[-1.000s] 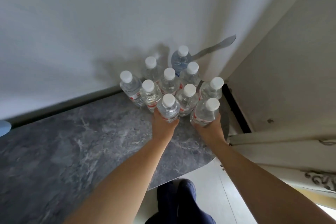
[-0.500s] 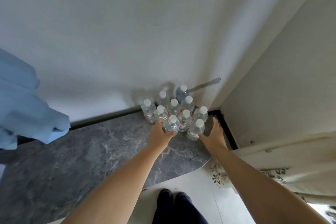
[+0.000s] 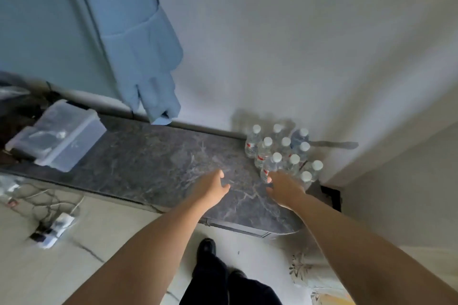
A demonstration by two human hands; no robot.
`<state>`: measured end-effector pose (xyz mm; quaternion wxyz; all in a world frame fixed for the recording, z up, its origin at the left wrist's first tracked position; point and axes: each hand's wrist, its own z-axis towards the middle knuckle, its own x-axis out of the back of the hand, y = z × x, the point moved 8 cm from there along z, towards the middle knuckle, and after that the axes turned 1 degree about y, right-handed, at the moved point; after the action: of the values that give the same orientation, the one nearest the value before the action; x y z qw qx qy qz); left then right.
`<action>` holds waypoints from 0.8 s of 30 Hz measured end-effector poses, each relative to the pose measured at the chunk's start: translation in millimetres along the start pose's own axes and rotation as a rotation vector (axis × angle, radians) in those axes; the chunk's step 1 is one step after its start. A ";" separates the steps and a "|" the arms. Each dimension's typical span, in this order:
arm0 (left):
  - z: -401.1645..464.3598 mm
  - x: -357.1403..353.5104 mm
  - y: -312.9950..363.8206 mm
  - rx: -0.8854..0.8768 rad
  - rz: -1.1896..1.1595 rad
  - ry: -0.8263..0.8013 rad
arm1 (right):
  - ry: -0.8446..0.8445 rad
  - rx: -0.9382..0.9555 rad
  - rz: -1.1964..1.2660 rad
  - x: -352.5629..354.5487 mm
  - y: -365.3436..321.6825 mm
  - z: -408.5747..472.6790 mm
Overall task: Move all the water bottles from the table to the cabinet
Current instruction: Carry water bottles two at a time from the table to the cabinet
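Several clear water bottles [image 3: 285, 153] with white caps stand upright in a tight cluster at the far right end of a dark grey marble surface [image 3: 153, 166], against the white wall. My left hand [image 3: 210, 187] hovers over the marble, left of the cluster, fingers apart and empty. My right hand [image 3: 283, 189] is just in front of the nearest bottles, fingers spread, holding nothing; its fingertips are close to the front bottle [image 3: 271, 167].
A clear lidded plastic box [image 3: 59, 134] sits at the left end of the surface. A light blue garment [image 3: 138, 39] hangs on the wall above. Cables and a power strip [image 3: 53, 229] lie on the floor at left. My legs [image 3: 223, 277] stand below.
Both hands have let go of the front bottles and pulled back from the cluster. The view has drawn back and swung left, showing the box and garment.
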<state>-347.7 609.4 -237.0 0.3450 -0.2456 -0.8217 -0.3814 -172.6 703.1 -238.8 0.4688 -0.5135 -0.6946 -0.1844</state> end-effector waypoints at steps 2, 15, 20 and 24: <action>-19.4 15.5 -24.9 0.060 -0.033 0.074 | -0.034 0.084 -0.064 -4.4 -31.7 4.8; -225.4 78.8 -261.2 0.583 -0.328 0.439 | -0.234 0.756 -0.385 -103.5 -351.0 -85.1; -317.8 84.8 -352.1 0.704 -0.394 0.519 | -0.258 0.894 -0.532 -166.7 -456.4 -142.7; -406.0 87.8 -435.1 0.824 -0.422 0.544 | -0.304 1.021 -0.546 -221.1 -541.7 -209.6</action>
<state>-540.1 42.4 -178.5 0.5291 0.1886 -0.8157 -0.1382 -548.7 209.8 -199.4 0.4871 -0.0468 -0.8616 0.1345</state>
